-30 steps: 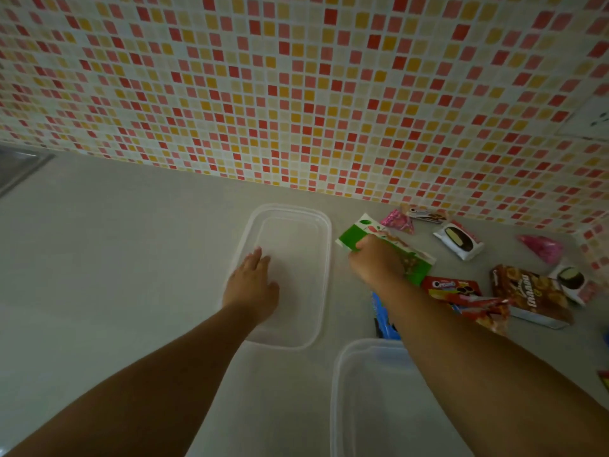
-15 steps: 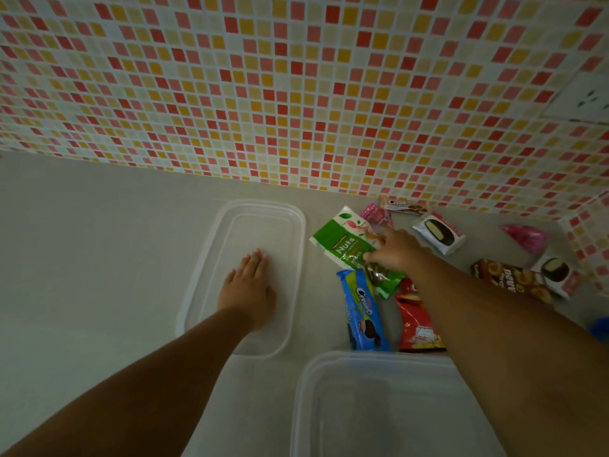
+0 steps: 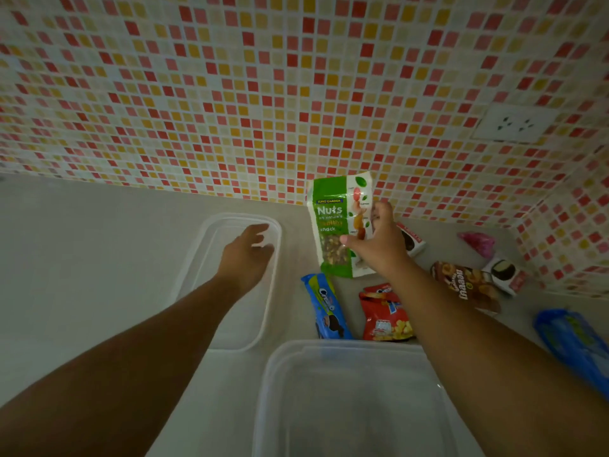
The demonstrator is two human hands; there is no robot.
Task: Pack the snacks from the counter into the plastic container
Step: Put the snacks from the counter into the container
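My right hand grips a green and white Nuts snack bag and holds it upright above the counter, near the tiled wall. My left hand hovers with relaxed fingers over a clear plastic lid that lies flat on the counter. A clear plastic container stands empty at the near edge. On the counter between them lie a blue Oreo pack and a red snack bag.
To the right lie a brown cookie bag, two white chocolate-snack wrappers, a pink candy wrapper and a blue packet. The mosaic tiled wall with a socket closes the back and right corner.
My right hand has lifted the Nuts bag off the counter and stood it upright. My left hand has risen from the lid, with its fingers pointing right.
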